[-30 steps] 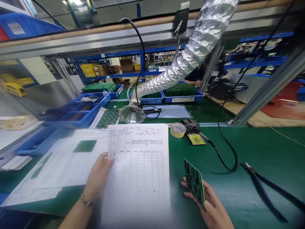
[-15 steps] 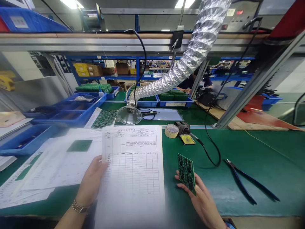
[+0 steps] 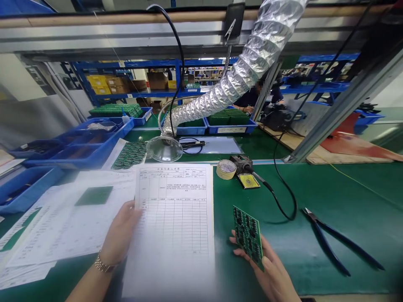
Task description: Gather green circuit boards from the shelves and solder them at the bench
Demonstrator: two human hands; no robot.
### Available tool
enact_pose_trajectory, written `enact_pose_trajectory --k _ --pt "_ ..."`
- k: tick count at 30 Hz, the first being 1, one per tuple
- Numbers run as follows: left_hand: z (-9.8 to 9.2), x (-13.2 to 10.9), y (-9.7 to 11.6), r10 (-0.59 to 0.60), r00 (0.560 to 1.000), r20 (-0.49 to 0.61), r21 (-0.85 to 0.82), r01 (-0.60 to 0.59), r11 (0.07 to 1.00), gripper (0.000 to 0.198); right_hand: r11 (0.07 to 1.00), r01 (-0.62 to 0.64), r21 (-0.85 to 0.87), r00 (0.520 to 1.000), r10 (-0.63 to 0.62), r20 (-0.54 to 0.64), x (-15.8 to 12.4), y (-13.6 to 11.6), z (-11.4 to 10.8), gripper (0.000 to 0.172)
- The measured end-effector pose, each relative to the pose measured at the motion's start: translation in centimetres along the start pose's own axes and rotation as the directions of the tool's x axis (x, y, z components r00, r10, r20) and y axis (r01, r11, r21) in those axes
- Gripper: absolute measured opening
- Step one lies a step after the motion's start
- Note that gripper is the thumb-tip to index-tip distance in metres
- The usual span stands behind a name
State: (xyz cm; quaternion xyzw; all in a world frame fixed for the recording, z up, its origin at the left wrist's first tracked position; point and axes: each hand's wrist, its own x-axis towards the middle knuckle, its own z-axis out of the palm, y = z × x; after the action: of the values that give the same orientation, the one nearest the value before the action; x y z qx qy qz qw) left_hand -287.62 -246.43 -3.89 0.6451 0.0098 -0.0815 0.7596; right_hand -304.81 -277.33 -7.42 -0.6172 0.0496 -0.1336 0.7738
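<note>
A printed form with a table on it (image 3: 176,226) stands raised at the centre, its left edge gripped by my left hand (image 3: 121,233), which wears a metal watch at the wrist. The fingertips behind the sheet are hidden. To the right, my right hand (image 3: 267,264) holds a green circuit board (image 3: 247,235) by its edges, tilted, with dark components facing me. Pliers with blue handles (image 3: 329,239) lie open on the green mat, right of that hand. Papers (image 3: 72,222) are spread at the left, with a flat green board (image 3: 94,196) on them.
A silver duct (image 3: 220,90) hangs over the bench, ending in a clear funnel (image 3: 165,149). Beyond the form are a tape roll (image 3: 226,168) and a soldering stand (image 3: 242,165). Blue bins (image 3: 231,128) line the back and left. A person sits beyond the bench.
The view has tipped downward and shifted slightly, so the back shelf bar looks closer. Both hands keep their holds on the form and the board; the board appears slightly larger.
</note>
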Motion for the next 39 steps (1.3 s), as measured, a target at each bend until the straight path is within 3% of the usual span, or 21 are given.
enact_pose_trajectory --k 7,12,14,17,19,20,23,26,29,33,36,39 --pt "1.5 3.1 -0.3 0.035 0.998 0.048 0.136 -0.041 0.990 0.047 0.999 0.009 -0.047 1.000 -0.009 -0.001 0.0 0.3 -0.2 0.061" --pt "1.5 6.2 -1.5 0.089 0.995 0.041 0.407 -0.098 0.908 0.041 0.976 0.011 -0.217 0.999 -0.003 0.039 -0.3 1.2 -0.1 0.061" --pt "1.5 6.4 -1.9 0.204 0.977 0.062 0.589 -0.201 0.783 0.042 0.932 0.007 -0.362 1.000 0.003 0.026 -0.6 1.3 0.2 0.061" --pt "1.8 5.1 -2.6 0.422 0.871 0.253 0.785 -0.440 0.436 0.051 0.737 0.065 -0.672 0.997 -0.080 0.009 -0.7 0.9 1.1 0.064" --pt "2.1 3.7 -3.3 0.358 0.808 0.469 0.775 -0.570 0.272 0.059 0.525 0.200 -0.827 0.974 -0.201 0.108 -0.5 0.6 1.7 0.069" --pt "2.2 3.1 -3.7 0.267 0.788 0.554 0.750 -0.612 0.252 0.061 0.422 0.280 -0.862 0.950 -0.253 0.185 -0.3 0.4 1.9 0.071" --pt "2.1 2.2 -4.4 0.053 0.744 0.666 0.700 -0.647 0.302 0.061 0.230 0.447 -0.864 0.874 -0.320 0.367 0.3 0.1 2.5 0.074" --pt "2.1 2.0 -4.0 0.053 0.764 0.643 0.681 -0.603 0.416 0.061 0.168 0.509 -0.844 0.840 -0.309 0.445 0.7 -0.2 2.9 0.072" --pt "3.0 0.8 -2.6 0.078 0.823 0.562 0.611 -0.478 0.631 0.057 0.138 0.549 -0.825 0.816 -0.305 0.492 0.8 -0.4 3.4 0.072" --pt "5.2 -2.2 -1.4 -0.062 0.847 0.528 0.402 -0.185 0.897 0.047 0.132 0.570 -0.811 0.801 -0.307 0.513 0.7 -0.7 4.1 0.073" --pt "6.5 -3.7 -1.4 -0.153 0.832 0.534 0.272 0.003 0.962 0.042 0.141 0.577 -0.805 0.799 -0.301 0.520 0.7 -0.8 4.5 0.074" --pt "7.0 -4.1 -1.4 -0.184 0.828 0.530 0.225 0.072 0.972 0.041 0.153 0.587 -0.795 0.797 -0.286 0.533 0.6 -0.9 4.7 0.074"
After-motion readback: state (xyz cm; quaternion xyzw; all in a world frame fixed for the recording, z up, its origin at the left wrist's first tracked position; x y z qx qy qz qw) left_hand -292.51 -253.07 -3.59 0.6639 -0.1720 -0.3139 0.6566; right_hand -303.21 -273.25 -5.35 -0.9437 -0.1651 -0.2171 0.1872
